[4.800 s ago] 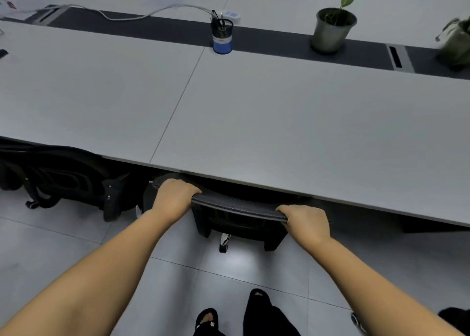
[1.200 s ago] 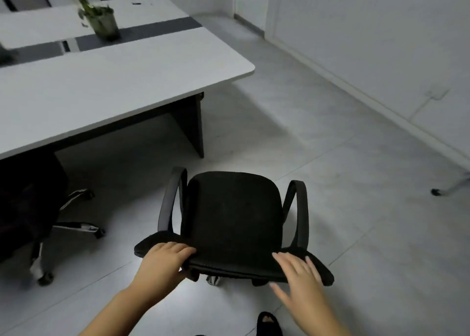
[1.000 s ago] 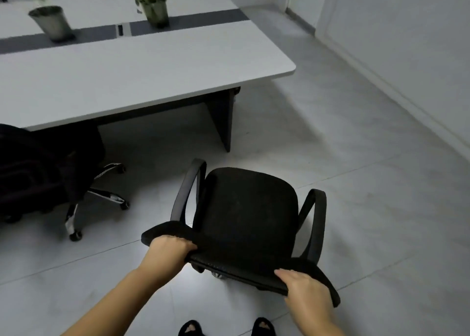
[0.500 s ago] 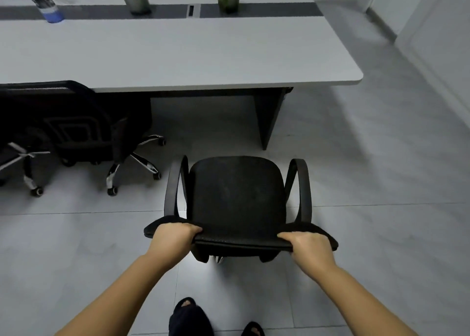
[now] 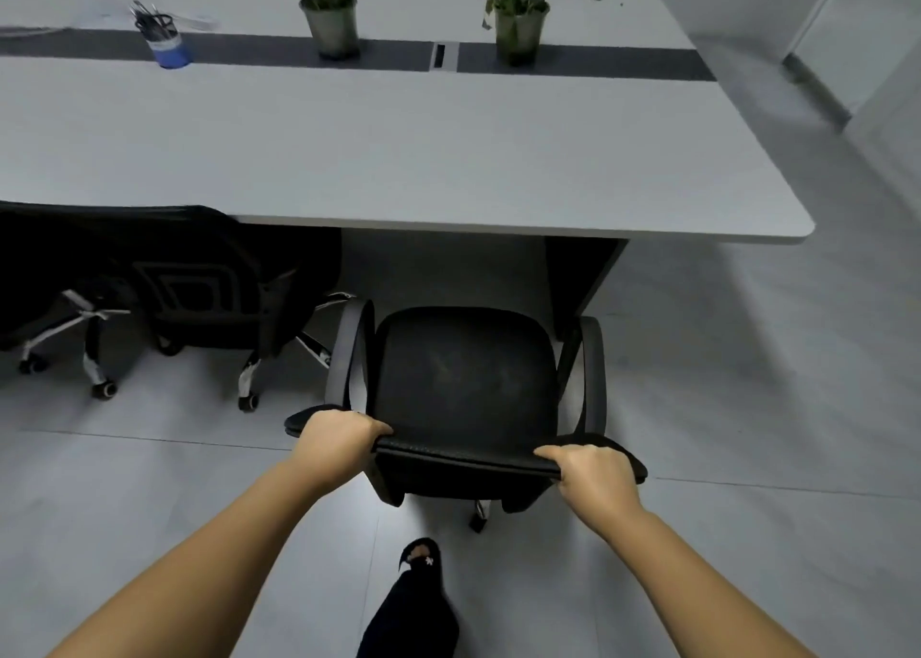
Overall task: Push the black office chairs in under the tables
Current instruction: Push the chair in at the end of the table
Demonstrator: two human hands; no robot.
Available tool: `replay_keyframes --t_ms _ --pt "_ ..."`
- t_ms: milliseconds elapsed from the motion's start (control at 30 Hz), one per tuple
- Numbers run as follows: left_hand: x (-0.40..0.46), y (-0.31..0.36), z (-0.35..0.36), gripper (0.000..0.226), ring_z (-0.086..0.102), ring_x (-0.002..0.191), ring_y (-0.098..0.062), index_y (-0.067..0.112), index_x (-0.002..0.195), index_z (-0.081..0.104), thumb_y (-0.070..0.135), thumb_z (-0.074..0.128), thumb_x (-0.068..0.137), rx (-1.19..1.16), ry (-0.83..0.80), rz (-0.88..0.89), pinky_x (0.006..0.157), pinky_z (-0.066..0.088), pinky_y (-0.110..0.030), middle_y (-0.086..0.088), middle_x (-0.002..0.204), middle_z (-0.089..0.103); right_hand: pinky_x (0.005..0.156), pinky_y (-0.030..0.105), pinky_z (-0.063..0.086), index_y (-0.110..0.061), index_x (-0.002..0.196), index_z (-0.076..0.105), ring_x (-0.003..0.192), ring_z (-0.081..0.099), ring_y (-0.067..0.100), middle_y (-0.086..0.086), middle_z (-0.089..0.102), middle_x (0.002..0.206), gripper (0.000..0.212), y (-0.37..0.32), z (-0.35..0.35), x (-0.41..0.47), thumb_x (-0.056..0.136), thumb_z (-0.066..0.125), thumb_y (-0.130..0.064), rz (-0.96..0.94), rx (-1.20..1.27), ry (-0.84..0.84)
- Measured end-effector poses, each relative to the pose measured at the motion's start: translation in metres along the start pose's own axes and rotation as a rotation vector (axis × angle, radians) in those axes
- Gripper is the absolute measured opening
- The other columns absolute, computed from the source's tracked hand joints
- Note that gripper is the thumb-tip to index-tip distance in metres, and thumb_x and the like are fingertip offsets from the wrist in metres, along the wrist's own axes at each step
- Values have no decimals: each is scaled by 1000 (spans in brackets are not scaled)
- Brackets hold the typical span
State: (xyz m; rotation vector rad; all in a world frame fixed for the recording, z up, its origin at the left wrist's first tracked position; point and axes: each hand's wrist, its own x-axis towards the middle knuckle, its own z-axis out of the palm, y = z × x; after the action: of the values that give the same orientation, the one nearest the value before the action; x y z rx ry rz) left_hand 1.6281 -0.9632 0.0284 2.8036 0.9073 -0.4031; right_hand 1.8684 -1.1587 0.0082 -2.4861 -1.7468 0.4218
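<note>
A black office chair (image 5: 466,383) with two armrests stands on the floor facing the grey table (image 5: 398,159), its front edge close to the table's near edge. My left hand (image 5: 336,433) grips the left end of the backrest top. My right hand (image 5: 593,473) grips the right end. Another black chair (image 5: 199,278) stands to the left, its back against the table edge and its seat under the top. Part of a third chair (image 5: 45,278) shows at the far left.
The table's dark leg panel (image 5: 580,273) stands just right of the held chair's front. On the table sit two potted plants (image 5: 331,22) (image 5: 518,27) and a blue pen cup (image 5: 164,37). Tiled floor lies to the right. My foot (image 5: 418,558) is behind the chair.
Both hands left the earlier chair under the table and took hold of this chair's backrest. The chair has turned to face the table and rolled closer to its edge.
</note>
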Motion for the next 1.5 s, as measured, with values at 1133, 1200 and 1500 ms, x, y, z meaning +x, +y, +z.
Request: replay_keyframes --t_ms 1133,1200,1500 --pt "269 -127 -94 36 62 100 -22 31 113 58 19 47 81 28 -58 -117 71 46 -31 2 110 69 77 28 44 -35 129 48 102 60 21 -2 66 117 41 52 -79 332 90 50 -22 -74 -41 -161" --pt "277 -136 -98 31 63 96 -22 30 109 60 20 46 82 37 -59 -106 67 44 -31 2 106 70 77 28 44 -35 127 50 102 61 21 -3 67 115 40 48 -81 342 89 51 -22 -70 -44 -146" --pt "304 -158 -121 19 62 86 -24 24 89 60 15 46 82 30 -47 -89 57 26 -29 -1 88 69 62 29 36 -37 121 55 94 62 24 0 69 106 44 35 -84 379 86 48 -12 -13 -73 -151"
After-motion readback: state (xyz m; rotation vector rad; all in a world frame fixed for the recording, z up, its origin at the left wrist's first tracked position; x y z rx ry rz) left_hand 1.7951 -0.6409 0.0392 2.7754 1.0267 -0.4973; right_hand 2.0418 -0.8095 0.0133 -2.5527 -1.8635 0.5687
